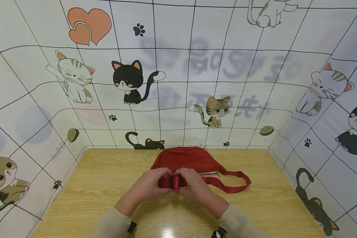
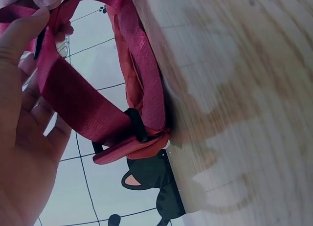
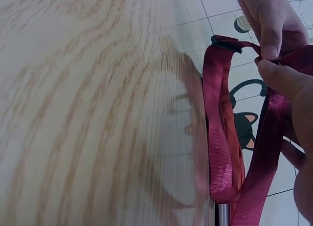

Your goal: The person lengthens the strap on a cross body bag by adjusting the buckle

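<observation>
Right now my left hand (image 1: 148,186) and right hand (image 1: 196,185) meet at mid-table (image 1: 92,185), both pinching the red strap (image 1: 173,181), thumbs and fingertips closed on a folded bunch of webbing between them. Just beyond my fingers lies the red bag (image 1: 190,158), its zipper facing my right side, and the rest of the strap loops away to the right of my grip across the wood. A black slider (image 2: 138,125) sits on the webbing below my left palm. Judging by the slick weave, the folds could slip apart if either pinch loosens, and tugging too hard might drag the light bag toward me and twist the loop.
</observation>
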`<action>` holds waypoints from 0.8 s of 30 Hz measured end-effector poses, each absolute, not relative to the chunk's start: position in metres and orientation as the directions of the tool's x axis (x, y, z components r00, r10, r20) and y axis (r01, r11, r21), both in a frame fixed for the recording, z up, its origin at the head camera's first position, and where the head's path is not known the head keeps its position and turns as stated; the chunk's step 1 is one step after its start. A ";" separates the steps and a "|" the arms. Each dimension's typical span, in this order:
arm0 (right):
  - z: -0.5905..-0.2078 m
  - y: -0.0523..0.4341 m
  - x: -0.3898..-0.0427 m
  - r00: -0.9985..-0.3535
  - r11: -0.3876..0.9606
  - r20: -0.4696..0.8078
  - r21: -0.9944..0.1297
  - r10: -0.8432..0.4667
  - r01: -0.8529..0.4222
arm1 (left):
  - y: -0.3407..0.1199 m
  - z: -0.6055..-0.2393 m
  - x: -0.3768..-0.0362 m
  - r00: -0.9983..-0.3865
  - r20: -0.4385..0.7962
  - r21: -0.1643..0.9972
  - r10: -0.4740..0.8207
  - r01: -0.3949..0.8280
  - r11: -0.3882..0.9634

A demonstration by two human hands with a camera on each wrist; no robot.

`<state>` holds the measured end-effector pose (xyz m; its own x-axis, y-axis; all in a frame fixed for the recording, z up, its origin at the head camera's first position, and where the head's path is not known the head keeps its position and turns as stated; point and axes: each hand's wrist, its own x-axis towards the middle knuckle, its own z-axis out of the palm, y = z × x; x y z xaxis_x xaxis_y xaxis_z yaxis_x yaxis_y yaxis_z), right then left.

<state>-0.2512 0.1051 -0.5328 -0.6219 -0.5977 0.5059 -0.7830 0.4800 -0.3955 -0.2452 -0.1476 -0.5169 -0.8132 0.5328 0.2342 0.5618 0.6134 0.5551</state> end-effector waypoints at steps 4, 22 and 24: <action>-0.528 0.106 -0.249 -0.617 0.469 0.497 -0.402 -0.610 -0.787 | -0.146 -0.514 -0.243 -0.795 0.273 0.483 0.541 0.600 0.638; -0.517 0.099 -0.243 -0.559 0.479 0.575 -0.304 -0.597 -0.824 | -0.146 -0.516 -0.244 -0.787 0.295 0.450 0.542 0.615 0.648; -0.516 0.100 -0.242 -0.559 0.466 0.583 -0.320 -0.590 -0.825 | -0.146 -0.517 -0.245 -0.789 0.293 0.459 0.541 0.612 0.644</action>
